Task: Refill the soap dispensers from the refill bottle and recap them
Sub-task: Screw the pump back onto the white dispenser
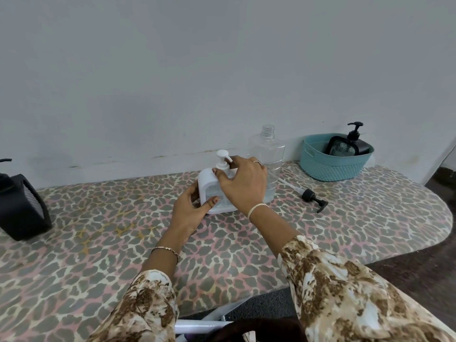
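Observation:
A white soap dispenser (206, 180) stands upright near the wall in the middle of the table. My left hand (190, 211) grips its lower left side. My right hand (243, 182) is closed around its white pump head (222, 156) at the collar. Right behind stands a clear refill bottle (267, 146), uncapped, with a little liquid at the bottom. A black pump cap (313, 197) with its tube lies flat on the table to the right. A black dispenser (345, 145) leans inside a teal basket (330, 166).
The table (98, 243) has a leopard-print cover and a rounded right end. Another black dispenser (22, 206) stands at the far left edge. A grey wall runs close behind everything. White metal tubing (197, 325) shows below the front edge.

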### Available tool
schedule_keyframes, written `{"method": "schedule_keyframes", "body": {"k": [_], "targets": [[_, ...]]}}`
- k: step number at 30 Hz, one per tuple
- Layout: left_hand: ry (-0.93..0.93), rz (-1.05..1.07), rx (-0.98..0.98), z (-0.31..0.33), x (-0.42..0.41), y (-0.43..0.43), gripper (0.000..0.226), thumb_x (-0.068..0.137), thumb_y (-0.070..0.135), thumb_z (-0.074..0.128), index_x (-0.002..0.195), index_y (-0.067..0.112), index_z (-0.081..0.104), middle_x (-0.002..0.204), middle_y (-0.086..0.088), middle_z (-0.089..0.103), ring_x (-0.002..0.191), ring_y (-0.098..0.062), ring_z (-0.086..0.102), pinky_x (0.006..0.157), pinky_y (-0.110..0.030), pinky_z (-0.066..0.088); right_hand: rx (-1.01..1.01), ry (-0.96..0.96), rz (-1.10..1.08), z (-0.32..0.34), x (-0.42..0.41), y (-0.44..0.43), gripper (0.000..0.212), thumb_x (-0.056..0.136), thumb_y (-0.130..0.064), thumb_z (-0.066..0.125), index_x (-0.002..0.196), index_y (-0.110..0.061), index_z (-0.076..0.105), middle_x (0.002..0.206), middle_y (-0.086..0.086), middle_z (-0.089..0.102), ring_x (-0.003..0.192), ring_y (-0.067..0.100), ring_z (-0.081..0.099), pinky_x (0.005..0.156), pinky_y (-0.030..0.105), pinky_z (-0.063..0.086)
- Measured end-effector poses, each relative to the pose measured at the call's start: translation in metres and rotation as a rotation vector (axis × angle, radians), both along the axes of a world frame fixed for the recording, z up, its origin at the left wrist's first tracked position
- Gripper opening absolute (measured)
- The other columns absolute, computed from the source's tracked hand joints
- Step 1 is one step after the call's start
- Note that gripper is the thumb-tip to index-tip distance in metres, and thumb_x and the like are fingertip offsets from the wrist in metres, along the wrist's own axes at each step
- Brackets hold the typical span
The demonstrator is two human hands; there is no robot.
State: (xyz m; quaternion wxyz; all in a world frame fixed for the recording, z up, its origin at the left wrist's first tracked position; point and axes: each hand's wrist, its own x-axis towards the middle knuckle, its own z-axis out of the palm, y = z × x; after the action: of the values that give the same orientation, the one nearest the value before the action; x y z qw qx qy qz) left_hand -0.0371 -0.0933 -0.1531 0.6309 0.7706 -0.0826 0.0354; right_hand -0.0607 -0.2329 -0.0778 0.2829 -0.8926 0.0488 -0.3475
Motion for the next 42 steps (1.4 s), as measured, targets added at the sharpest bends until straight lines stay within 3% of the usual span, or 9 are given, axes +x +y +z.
{"method": "schedule_keyframes", "body": {"k": [7, 15, 20, 24, 31, 37, 42], "targets": [[0.028, -0.025, -0.02, 0.004, -0.002, -0.001, 0.071, 0.076, 0.028, 0.08, 0.139, 0.016, 0.049, 0.125, 0.0, 0.063, 0.114, -0.013, 0.06, 0.094, -0.029, 0.05, 0.082, 0.026, 0.069, -0.001, 0.0, 0.002, 0.027, 0.083, -0.038, 0.066, 0.104, -0.021, 0.066, 0.094, -0.004, 0.068, 0.095, 0.019, 0.055, 0.087, 0.031, 0.04], [0.127, -0.096, -0.174, 0.017, -0.015, 0.002, 0.076, 0.068, 0.026, 0.082, 0.136, 0.014, 0.049, 0.124, -0.003, 0.063, 0.115, -0.017, 0.061, 0.095, -0.04, 0.053, 0.081, 0.126, 0.321, -0.008, -0.009, -0.021, 0.055, 0.08, -0.043, 0.073, 0.125, -0.014, 0.059, 0.117, 0.003, 0.062, 0.11, 0.021, 0.051, 0.096, 0.031, 0.038], [0.142, -0.197, -0.185, 0.029, -0.034, 0.002, 0.053, 0.078, 0.008, 0.076, 0.127, 0.014, 0.055, 0.117, 0.0, 0.065, 0.106, -0.011, 0.065, 0.082, -0.024, 0.056, 0.152, 0.302, 0.517, 0.011, -0.028, -0.05, 0.064, 0.072, -0.027, 0.084, 0.128, -0.016, 0.056, 0.122, -0.001, 0.062, 0.107, 0.012, 0.056, 0.096, 0.029, 0.046], [0.151, -0.286, -0.17, 0.048, -0.043, -0.01, 0.039, 0.08, 0.006, 0.074, 0.115, 0.017, 0.062, 0.11, 0.002, 0.069, 0.096, -0.008, 0.069, 0.077, -0.024, 0.057, 0.297, 0.45, 0.634, 0.028, -0.044, -0.084, 0.059, 0.07, -0.017, 0.085, 0.122, -0.018, 0.058, 0.115, 0.0, 0.066, 0.103, 0.016, 0.064, 0.091, 0.032, 0.054], [0.07, -0.394, -0.071, 0.075, -0.049, -0.071, 0.04, 0.081, 0.018, 0.076, 0.119, 0.016, 0.062, 0.113, -0.002, 0.068, 0.102, -0.016, 0.067, 0.074, -0.024, 0.057, 0.387, 0.45, 0.588, 0.056, -0.065, -0.146, 0.043, 0.073, -0.008, 0.082, 0.112, -0.01, 0.063, 0.103, 0.006, 0.071, 0.091, 0.016, 0.068, 0.081, 0.027, 0.057], [0.023, -0.434, -0.038, 0.088, -0.05, -0.139, 0.048, 0.084, 0.026, 0.072, 0.129, 0.021, 0.056, 0.118, 0.005, 0.063, 0.11, -0.018, 0.061, 0.095, -0.04, 0.052, 0.371, 0.385, 0.484, 0.071, -0.068, -0.199, 0.039, 0.076, -0.009, 0.079, 0.113, -0.012, 0.067, 0.105, 0.002, 0.071, 0.094, 0.015, 0.068, 0.082, 0.028, 0.056], [-0.032, -0.385, -0.039, 0.099, -0.04, -0.192, 0.045, 0.092, 0.022, 0.064, 0.134, 0.02, 0.049, 0.111, 0.009, 0.06, 0.109, -0.018, 0.06, 0.094, -0.036, 0.051, 0.389, 0.262, 0.359, 0.082, -0.051, -0.234, 0.038, 0.076, -0.011, 0.079, 0.112, -0.01, 0.068, 0.1, -0.001, 0.071, 0.083, 0.005, 0.066, 0.066, 0.011, 0.05]]}}
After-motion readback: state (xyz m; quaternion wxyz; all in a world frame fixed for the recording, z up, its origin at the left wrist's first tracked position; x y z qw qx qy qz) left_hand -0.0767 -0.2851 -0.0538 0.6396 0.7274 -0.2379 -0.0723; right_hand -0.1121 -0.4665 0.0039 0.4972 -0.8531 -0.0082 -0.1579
